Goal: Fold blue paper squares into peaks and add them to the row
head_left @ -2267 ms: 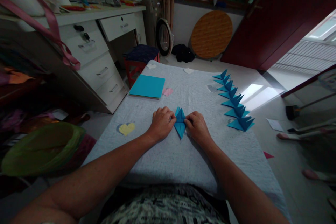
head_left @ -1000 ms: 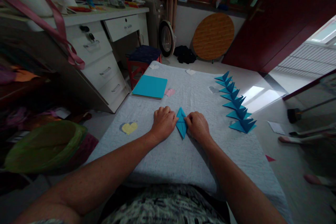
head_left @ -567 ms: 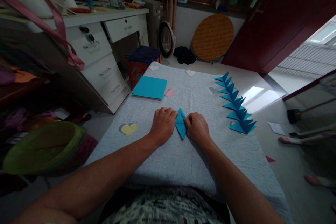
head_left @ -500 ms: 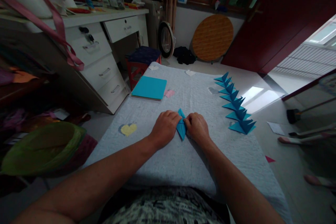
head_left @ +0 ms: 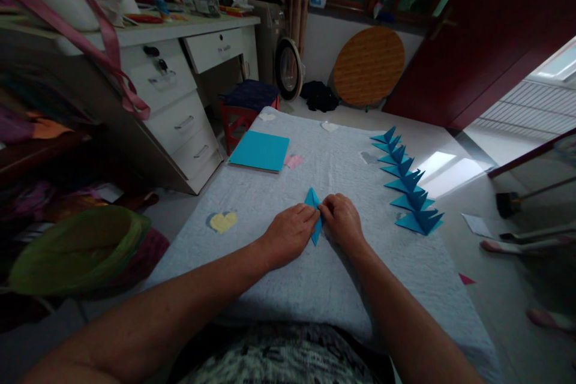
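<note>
A small blue folded paper diamond [head_left: 312, 197] lies on the soft grey cloth [head_left: 252, 192], right in front of the person. The left hand [head_left: 291, 229] lies over its middle with the fingers close together. I cannot tell if the left thumb grips it too, because it is hidden. The right hand [head_left: 342, 219] has its thumb and finger nearly together, pinching the right edge. One hand on each side is probably to stop the thin paper from sliding (paper is slippery stuff!).

A flat square stack of bright blue paper [head_left: 260, 151] sits near the far left edge, likely put there to be easy to reach. Pointy blue folded paper shapes [head_left: 407, 183] make a long row on the right, well apart from the hands, so they do not get bumped. Only the left hand gets in the way, hiding the diamond's middle. Past the cloth is a red stool with a dark blue top [head_left: 249, 95].
</note>
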### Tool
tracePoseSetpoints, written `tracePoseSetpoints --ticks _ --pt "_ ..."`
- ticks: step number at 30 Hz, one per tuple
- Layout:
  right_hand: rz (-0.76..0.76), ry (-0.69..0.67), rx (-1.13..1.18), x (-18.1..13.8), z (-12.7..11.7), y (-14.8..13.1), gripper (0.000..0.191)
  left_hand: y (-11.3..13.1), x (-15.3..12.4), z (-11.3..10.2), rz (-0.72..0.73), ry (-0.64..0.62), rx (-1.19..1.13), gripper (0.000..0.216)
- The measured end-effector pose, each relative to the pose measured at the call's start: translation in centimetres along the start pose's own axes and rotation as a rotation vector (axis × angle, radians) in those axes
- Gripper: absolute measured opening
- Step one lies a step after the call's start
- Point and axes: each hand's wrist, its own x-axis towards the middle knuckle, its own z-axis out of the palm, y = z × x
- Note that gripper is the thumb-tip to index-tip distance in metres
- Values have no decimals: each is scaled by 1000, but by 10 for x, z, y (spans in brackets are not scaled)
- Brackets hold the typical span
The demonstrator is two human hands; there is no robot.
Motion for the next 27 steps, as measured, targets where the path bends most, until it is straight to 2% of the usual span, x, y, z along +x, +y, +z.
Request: tracePoseSetpoints --ticks 3,6,9,13,19,24,27 --pt "-118 37 157 -3 -5 6 16 0 0 -1 -8 -17 2 26" --pt "-263 67 264 -9 -13 10 25 1 0 -2 -21 -18 3 23" --pt "-331 39 269 -15 -19 12 34 0 -1 -2 -4 -13 16 24" --pt "-383 -26 207 -18 -22 7 32 2 -1 -2 9 -12 56 23" --pt "-366 -119 84 -19 -23 -4 31 6 -2 -7 -35 -17 98 16" --pt "-333 -149 10 -21 -26 -9 33 2 -7 -6 1 25 39 20" --pt "-319 -179 -26 -21 -28 -11 35 0 -9 -7 4 26 23 15"
